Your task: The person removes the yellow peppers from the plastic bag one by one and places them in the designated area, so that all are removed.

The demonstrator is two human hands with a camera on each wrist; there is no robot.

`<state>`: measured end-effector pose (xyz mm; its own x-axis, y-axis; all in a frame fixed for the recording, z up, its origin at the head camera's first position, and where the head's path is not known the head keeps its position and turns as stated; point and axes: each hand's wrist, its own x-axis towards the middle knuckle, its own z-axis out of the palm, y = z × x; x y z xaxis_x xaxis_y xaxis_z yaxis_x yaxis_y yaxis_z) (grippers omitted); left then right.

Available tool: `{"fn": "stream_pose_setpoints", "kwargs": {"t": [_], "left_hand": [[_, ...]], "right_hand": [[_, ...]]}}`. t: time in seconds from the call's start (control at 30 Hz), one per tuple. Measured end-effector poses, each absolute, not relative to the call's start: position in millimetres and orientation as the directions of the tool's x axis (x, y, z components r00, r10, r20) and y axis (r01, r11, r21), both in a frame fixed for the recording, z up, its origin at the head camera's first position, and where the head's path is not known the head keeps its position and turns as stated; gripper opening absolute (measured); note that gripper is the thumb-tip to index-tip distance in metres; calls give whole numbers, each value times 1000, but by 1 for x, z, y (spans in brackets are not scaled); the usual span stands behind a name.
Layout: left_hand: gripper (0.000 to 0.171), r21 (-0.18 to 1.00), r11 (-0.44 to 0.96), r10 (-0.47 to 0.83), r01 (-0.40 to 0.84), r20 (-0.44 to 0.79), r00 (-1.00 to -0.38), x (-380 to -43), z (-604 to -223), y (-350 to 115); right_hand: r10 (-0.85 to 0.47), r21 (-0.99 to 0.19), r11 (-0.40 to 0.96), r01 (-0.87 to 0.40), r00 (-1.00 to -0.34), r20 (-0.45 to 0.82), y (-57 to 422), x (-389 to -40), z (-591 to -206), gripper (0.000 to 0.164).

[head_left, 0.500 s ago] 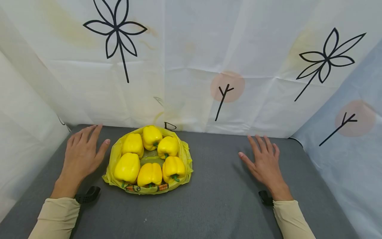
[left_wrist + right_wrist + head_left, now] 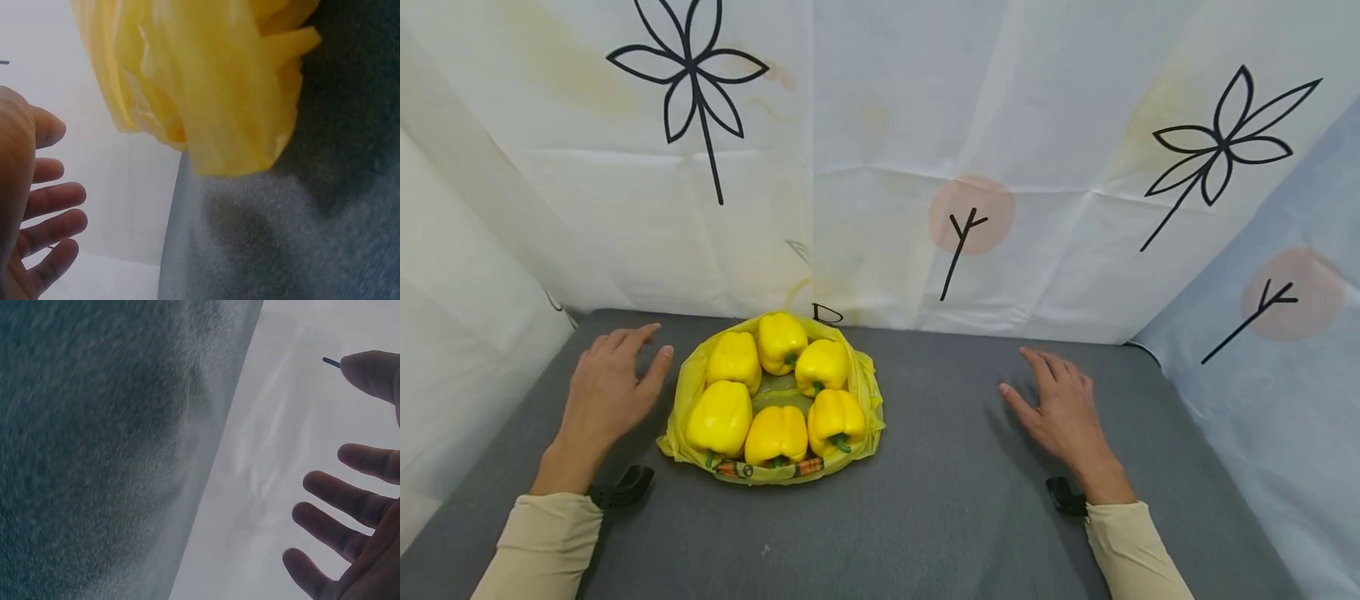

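Several yellow bell peppers [image 2: 719,418] form a ring inside a yellow plastic bag [image 2: 867,385] with its rim folded down, on the left half of the grey table. My left hand [image 2: 606,392] hovers just left of the bag, palm down, fingers relaxed and holding nothing. In the left wrist view the bag's crumpled side [image 2: 219,94] hangs apart from the fingers [image 2: 57,201]. Well to the right of the bag, my right hand [image 2: 1063,412] is also above the table, its fingers [image 2: 328,525] loosely bent and spread around nothing.
The grey table [image 2: 925,517] ends at a white cloth backdrop [image 2: 880,250] printed with black line flowers and pink circles. White cloth [image 2: 460,317] also closes the left side, and a bluish-white cloth [image 2: 1285,417] the right. Dark wrist cameras [image 2: 625,487] sit at both sleeves.
The fingers of both hands have bent slightly downward from a straighter spread. Neither the bag nor the peppers have moved on the table.
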<state>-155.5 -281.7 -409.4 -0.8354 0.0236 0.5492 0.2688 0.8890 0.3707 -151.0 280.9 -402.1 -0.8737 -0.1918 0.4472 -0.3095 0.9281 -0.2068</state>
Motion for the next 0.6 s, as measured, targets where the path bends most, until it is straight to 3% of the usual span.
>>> {"fn": "stream_pose_setpoints", "kwargs": {"t": [0.3,0.6], "left_hand": [[42,596,753,-42,281,469,-882,-158,-416,-276],[47,767,609,-77,203,312,-947,-161,-429,-272]], "right_hand": [[-175,-364,879,-308,-919,353,274,-148,-399,59],[-190,-499,810,-309,-942,276,266,-143,-399,57]]}}
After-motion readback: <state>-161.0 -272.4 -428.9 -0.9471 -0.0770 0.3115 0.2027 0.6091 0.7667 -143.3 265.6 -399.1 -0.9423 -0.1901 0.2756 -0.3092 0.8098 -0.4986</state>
